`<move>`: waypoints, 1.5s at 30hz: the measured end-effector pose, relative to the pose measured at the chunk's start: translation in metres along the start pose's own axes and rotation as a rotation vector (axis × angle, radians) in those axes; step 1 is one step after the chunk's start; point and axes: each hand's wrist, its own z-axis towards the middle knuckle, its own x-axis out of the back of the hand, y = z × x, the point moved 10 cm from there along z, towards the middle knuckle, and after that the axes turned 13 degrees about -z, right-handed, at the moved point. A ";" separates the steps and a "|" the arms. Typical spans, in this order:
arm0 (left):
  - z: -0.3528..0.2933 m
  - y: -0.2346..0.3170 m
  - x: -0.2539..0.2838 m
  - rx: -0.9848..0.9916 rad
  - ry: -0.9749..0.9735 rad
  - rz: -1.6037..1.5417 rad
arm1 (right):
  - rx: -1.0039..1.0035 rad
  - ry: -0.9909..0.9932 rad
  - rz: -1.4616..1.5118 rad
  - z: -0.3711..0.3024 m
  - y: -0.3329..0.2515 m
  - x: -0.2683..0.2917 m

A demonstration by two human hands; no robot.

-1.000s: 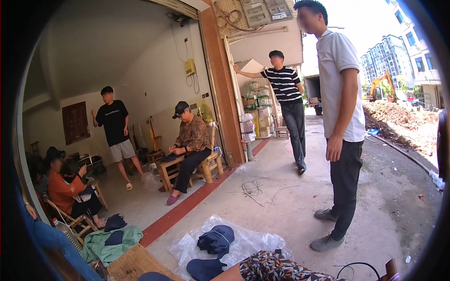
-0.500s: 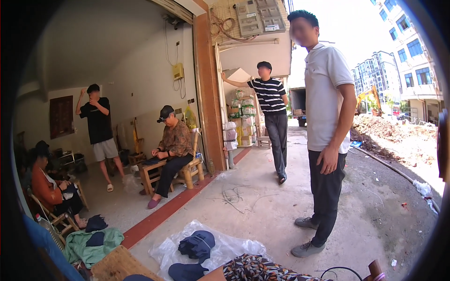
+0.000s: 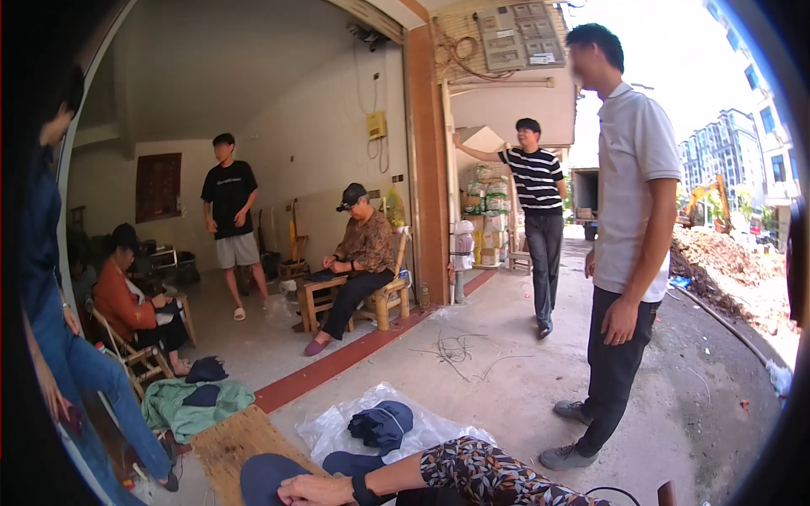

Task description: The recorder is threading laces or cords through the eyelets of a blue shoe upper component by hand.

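At the lower edge my right hand [image 3: 314,488] comes in from the right, with a patterned sleeve [image 3: 498,476] and a dark band on the wrist. Its fingers are bent and closed on the edge of a rounded navy cloth piece [image 3: 268,479]. This piece lies over the near end of a wooden board [image 3: 232,447]. Just beyond my forearm, a bundle of navy cloth pieces [image 3: 384,424] sits on a clear plastic sheet [image 3: 329,422]. Another navy cloth piece [image 3: 350,462] lies between the bundle and my arm. My left hand is out of the picture.
A green sack [image 3: 198,409] with dark cloth lies beyond the board. A standing person in jeans [image 3: 110,371] is close at left, and one in a white shirt [image 3: 633,194] at right. Two people sit working by the doorway; others stand. Loose wire [image 3: 451,350] lies on the concrete.
The view has swung left, so the scene sits further right. My right hand has come into view on the navy cloth. The person in jeans shows more; the person in black has lowered their arms.
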 end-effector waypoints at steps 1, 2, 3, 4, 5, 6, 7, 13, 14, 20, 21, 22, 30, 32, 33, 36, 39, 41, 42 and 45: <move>-0.007 0.002 0.001 -0.001 0.020 -0.010 | 0.028 -0.069 0.012 0.005 -0.004 -0.012; -0.008 0.002 0.001 -0.006 0.047 -0.022 | 0.127 0.187 0.062 0.004 -0.010 0.000; -0.005 0.004 0.005 -0.134 0.108 0.098 | 0.008 0.132 0.082 0.001 -0.016 0.012; -0.004 0.003 0.010 -0.247 0.172 0.231 | -0.029 0.155 0.048 0.001 -0.022 0.017; 0.000 -0.001 0.007 -0.260 0.169 0.234 | 0.011 0.236 0.113 -0.004 -0.026 0.026; -0.001 -0.004 0.008 -0.265 0.165 0.233 | -0.101 0.134 0.151 -0.007 -0.029 0.027; 0.003 -0.001 0.004 -0.225 0.157 0.208 | -0.035 0.192 0.131 -0.015 -0.033 0.036; -0.006 -0.006 0.009 -0.176 0.150 0.186 | -0.150 0.115 0.281 -0.019 -0.032 0.018; -0.007 -0.006 0.009 -0.179 0.163 0.190 | -0.152 0.097 0.289 -0.019 -0.031 0.012; -0.002 -0.013 -0.005 -0.044 0.173 0.230 | -0.192 0.285 0.230 -0.023 -0.014 0.017; 0.000 -0.011 -0.005 -0.054 0.161 0.229 | -0.127 0.338 0.161 -0.023 -0.021 0.024; 0.001 -0.009 -0.004 -0.064 0.149 0.229 | -0.062 0.392 0.091 -0.022 -0.028 0.032; -0.013 0.012 0.014 -0.184 0.099 0.461 | -0.256 0.259 0.342 -0.024 -0.004 0.018; -0.022 0.012 0.010 -0.178 0.050 0.523 | -0.277 0.262 0.449 -0.027 0.006 0.008; -0.022 0.013 0.001 -0.174 0.028 0.564 | -0.279 0.267 0.481 -0.031 0.012 0.010; -0.027 0.018 -0.012 -0.189 -0.023 0.696 | -0.351 0.289 0.627 -0.039 0.022 0.008; -0.024 0.022 -0.015 -0.203 -0.019 0.721 | -0.360 0.310 0.665 -0.038 0.029 0.007; -0.016 0.029 -0.016 -0.311 -0.017 0.658 | -0.428 0.280 0.786 -0.036 0.037 0.008; -0.011 0.027 -0.012 -0.315 -0.026 0.640 | -0.399 0.298 0.853 -0.030 0.039 0.008; 0.016 0.041 -0.019 -0.476 -0.123 0.631 | -0.273 0.333 0.689 -0.029 0.050 0.028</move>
